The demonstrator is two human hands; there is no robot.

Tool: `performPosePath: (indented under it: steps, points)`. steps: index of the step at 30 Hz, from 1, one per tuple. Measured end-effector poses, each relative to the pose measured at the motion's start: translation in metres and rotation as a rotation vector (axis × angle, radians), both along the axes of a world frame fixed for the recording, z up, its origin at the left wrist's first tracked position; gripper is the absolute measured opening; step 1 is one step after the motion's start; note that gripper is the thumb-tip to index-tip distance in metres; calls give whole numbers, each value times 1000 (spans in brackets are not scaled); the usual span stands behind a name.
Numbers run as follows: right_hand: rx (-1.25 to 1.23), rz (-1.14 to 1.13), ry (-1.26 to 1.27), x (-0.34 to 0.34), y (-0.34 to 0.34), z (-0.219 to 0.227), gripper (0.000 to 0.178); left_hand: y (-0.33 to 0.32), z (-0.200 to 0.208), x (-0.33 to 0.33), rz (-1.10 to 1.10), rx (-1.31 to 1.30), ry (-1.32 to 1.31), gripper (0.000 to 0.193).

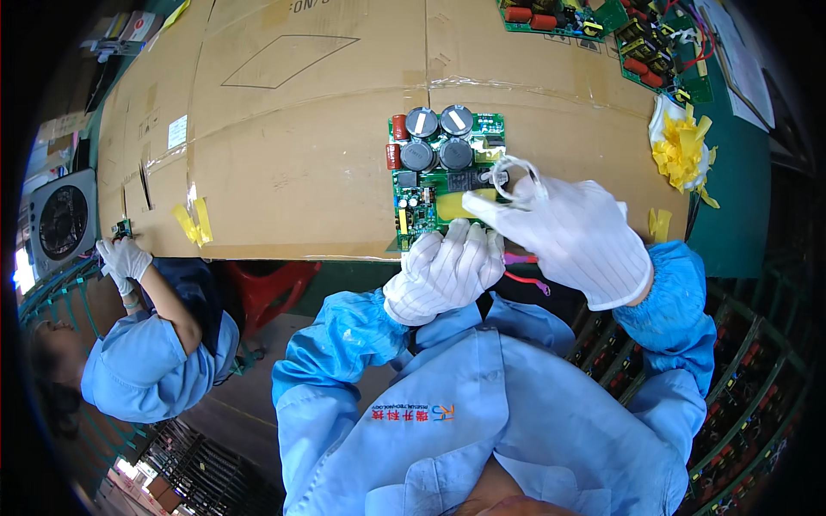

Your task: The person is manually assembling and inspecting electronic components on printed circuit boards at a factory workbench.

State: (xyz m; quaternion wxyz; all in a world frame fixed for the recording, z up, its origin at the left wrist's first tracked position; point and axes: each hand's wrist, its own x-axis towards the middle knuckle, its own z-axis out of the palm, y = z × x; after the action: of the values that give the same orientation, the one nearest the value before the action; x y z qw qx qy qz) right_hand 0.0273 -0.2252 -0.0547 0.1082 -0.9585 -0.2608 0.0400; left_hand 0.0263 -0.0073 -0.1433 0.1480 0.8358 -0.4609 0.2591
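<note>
A green circuit board [430, 187] lies on the cardboard near its front edge. It carries several round dark capacitors [455, 155], red components [393, 156] and a yellow patch [456, 205]. My left hand [447, 268], in a white striped glove, has its fingers curled against the board's near edge, by the yellow patch. Over the board's right side reaches my gloved right hand [572, 228], one fingertip at the yellow patch. A thin whitish loop [535, 176] sits at its fingers; its exact kind is unclear. Pink and red wires [527, 279] emerge below my hands.
More populated boards [650, 56] stand at the far right, above a white bundle with crumpled yellow tape [682, 150]. Yellow tape strips [193, 224] stick to the cardboard [292, 172]. On the left, another gloved person [155, 344] handles a small board beside a fan [63, 219].
</note>
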Motion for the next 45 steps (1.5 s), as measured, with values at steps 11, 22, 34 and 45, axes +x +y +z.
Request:
performPosePath:
  steps: [11, 22, 34, 45]
  points:
    - [-188, -902, -288, -126, -116, -7, 43, -6, 40, 3, 17, -37, 182, 58]
    - [551, -943, 193, -85, -80, 17, 40, -26, 63, 21, 166, 180, 419, 97]
    - [191, -171, -59, 11, -35, -51, 34, -21, 43, 19, 93, 373, 178, 41]
    - [204, -140, 63, 21, -34, -44, 38, -19, 41, 26, 53, 359, 122, 25]
